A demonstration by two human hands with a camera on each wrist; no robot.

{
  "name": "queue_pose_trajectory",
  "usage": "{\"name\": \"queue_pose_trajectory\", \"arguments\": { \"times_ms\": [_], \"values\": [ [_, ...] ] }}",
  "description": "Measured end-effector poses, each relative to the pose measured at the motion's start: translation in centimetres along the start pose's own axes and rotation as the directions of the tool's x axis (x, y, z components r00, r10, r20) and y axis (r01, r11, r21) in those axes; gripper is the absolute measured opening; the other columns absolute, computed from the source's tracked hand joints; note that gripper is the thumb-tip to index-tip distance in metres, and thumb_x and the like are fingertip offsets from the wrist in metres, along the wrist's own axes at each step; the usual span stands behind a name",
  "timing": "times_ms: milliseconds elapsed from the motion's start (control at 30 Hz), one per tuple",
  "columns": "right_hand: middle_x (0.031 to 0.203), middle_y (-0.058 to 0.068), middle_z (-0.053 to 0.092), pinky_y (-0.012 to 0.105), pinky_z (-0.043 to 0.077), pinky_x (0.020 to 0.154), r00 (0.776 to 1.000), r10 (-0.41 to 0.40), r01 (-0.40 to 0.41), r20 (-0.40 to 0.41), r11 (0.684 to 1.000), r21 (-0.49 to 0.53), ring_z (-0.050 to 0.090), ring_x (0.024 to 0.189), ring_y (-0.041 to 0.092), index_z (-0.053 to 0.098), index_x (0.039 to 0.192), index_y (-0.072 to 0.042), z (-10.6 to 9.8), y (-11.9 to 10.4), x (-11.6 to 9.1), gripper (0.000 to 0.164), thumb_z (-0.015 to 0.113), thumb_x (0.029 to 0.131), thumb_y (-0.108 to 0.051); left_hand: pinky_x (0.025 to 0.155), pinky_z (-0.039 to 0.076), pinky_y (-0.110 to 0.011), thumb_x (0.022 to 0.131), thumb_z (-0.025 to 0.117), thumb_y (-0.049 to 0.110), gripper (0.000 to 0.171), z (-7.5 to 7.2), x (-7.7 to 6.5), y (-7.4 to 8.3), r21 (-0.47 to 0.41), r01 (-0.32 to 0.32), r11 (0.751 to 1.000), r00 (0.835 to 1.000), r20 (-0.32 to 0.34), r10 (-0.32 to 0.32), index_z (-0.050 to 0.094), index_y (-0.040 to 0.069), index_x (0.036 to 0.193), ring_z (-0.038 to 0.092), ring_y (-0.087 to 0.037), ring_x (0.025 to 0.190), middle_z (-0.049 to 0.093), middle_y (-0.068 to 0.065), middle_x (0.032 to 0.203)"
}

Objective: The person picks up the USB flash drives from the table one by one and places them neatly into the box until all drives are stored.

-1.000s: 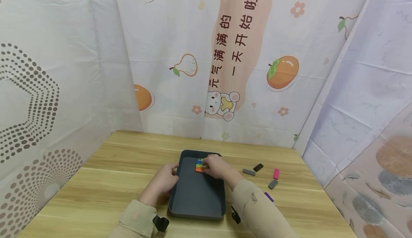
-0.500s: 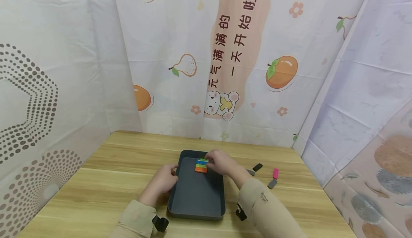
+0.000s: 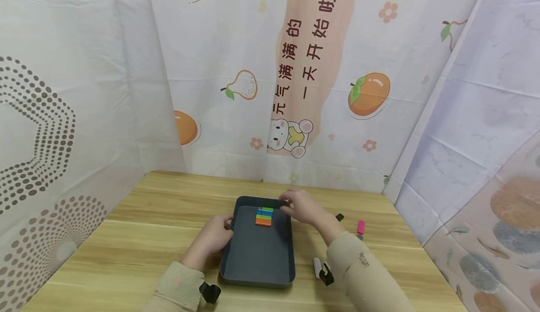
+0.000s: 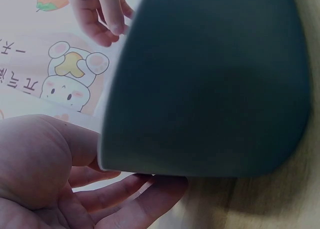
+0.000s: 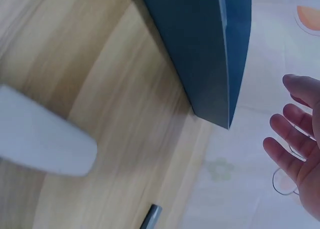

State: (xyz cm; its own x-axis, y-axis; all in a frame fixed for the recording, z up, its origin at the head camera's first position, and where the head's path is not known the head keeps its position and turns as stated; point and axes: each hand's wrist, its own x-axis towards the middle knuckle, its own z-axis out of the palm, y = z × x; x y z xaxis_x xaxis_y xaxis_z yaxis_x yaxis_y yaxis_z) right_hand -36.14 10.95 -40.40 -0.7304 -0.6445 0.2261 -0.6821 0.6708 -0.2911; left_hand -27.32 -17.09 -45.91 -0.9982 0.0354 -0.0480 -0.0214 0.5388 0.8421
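Note:
A dark grey rectangular tray [image 3: 257,255] lies on the table in the head view. Near its far end, a neat row of small oblong pieces [image 3: 264,218] in green, blue, light green and orange lies side by side on the bottom. My left hand [image 3: 213,232] holds the tray's left wall; in the left wrist view its thumb is at the rim and the fingers are along the outside. At the far right corner hovers my right hand [image 3: 301,205], its fingers loosely bent with nothing between them, as the right wrist view also shows of that hand [image 5: 302,134].
Right of the tray lie a black piece [image 3: 340,216], a pink piece [image 3: 361,226], a grey piece [image 3: 360,237] and a pale piece [image 3: 317,267] beside the right wrist's black mount [image 3: 326,274]. A printed curtain [image 3: 219,129] hangs behind the table.
My right hand has left the row of coloured pieces and moved right and back to the tray's far corner. The pale piece has come into view. My left hand stays at the tray.

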Motion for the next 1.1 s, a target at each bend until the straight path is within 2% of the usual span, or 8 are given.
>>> {"name": "queue_pose_trajectory", "arguments": {
  "times_ms": [133,467,633,933,1100],
  "values": [
    [0.117,0.010,0.066,0.043,0.057,0.085,1.000,0.002,-0.001,-0.024,1.000,0.014,0.067,0.103,0.033,0.071,0.119,-0.003,-0.9,0.4,-0.6,0.027,0.073,0.094,-0.013,0.052,0.056,-0.038,0.091,0.055,-0.003,0.054,0.0,0.0,0.0,-0.003,-0.003,1.000,1.000,0.001,0.003,0.051,-0.008,0.144,0.066,-0.027,0.083,0.063,-0.029,0.121],
    [0.124,0.010,0.065,0.043,0.056,0.086,0.995,0.052,-0.052,-0.089,0.999,0.009,0.066,0.104,0.032,0.071,0.122,-0.008,-2.6,1.8,-2.4,0.031,0.075,0.094,-0.017,0.051,0.056,-0.038,0.090,0.054,-0.003,0.055,0.0,0.0,0.1,-0.005,0.008,1.000,1.000,0.000,-0.008,0.051,-0.007,0.145,0.066,-0.027,0.083,0.063,-0.028,0.122],
    [0.127,0.012,0.064,0.047,0.055,0.088,0.989,0.089,-0.088,-0.120,0.996,0.010,0.066,0.106,0.034,0.068,0.127,-0.007,-3.5,2.3,-3.2,0.038,0.075,0.093,-0.020,0.051,0.056,-0.038,0.090,0.054,-0.003,0.055,-0.1,-0.1,0.3,-0.006,0.013,1.000,1.000,0.002,-0.013,0.050,-0.006,0.145,0.065,-0.027,0.082,0.063,-0.028,0.122],
    [0.140,0.016,0.056,0.053,0.054,0.088,0.975,0.195,-0.195,-0.104,0.981,0.004,0.063,0.113,0.036,0.060,0.141,-0.013,-4.8,3.6,-4.6,0.053,0.075,0.093,-0.032,0.050,0.057,-0.038,0.090,0.054,-0.003,0.055,-0.1,-0.1,0.3,-0.007,0.011,1.000,1.000,0.002,-0.011,0.050,-0.007,0.145,0.066,-0.027,0.082,0.063,-0.029,0.122],
    [0.143,0.016,0.054,0.054,0.054,0.090,0.971,0.217,-0.218,-0.103,0.976,0.003,0.061,0.116,0.035,0.057,0.144,-0.015,-5.2,4.2,-5.2,0.062,0.077,0.091,-0.038,0.051,0.057,-0.038,0.090,0.054,-0.003,0.056,-0.1,-0.2,0.3,-0.016,0.021,1.000,1.000,0.007,-0.021,0.049,-0.007,0.146,0.066,-0.028,0.084,0.061,-0.030,0.124]
  ]
}}
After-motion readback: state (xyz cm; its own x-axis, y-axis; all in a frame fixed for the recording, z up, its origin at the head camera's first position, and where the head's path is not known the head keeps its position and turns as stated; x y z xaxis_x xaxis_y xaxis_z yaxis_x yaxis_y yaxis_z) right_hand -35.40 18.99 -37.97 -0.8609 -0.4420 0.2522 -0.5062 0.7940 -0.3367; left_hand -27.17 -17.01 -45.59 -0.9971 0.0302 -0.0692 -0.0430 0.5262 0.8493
